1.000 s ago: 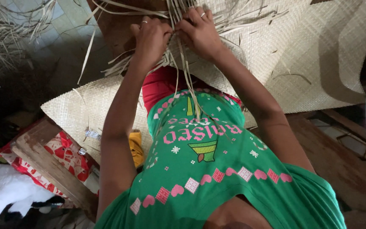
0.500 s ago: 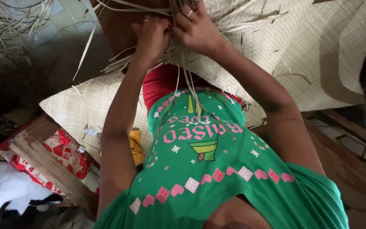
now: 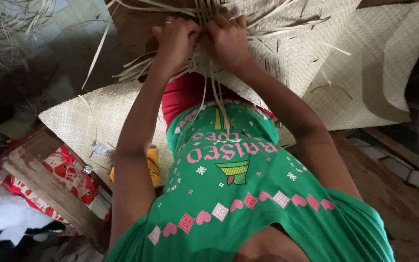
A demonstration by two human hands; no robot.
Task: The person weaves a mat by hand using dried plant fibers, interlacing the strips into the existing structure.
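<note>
Two hands: both of yours are up at the top of the head view, side by side and nearly touching, working the same spot on the weave.
Left hand: your fingers are curled down and pinched on a bunch of loose pale strips; a ring shows on one finger.
Right hand: it is closed over the strips just beside the left, knuckles up, fingertips tucked under where you cannot see them; a ring shows here too.
Strips: they fan out from under both hands, some running left over the floor, a few hanging down across your green shirt.
Woven mat: the thing you are working on lies ahead of you, spread from under your hands out to the right, with a folded flap at the right edge; another woven part shows to the left of your left forearm.
Unfinished edge: it sits right beneath your hands, where the tight weave gives way to free ends.
Lap: a red cloth shows between your arms, above the shirt.
Left side: a worn wooden plank lies tilted over a red patterned fabric; a small yellow object rests just beside your left arm.
Lower left corner: something white and soft.
Upper left: a heap of dry loose strips on the tiled floor.
</note>
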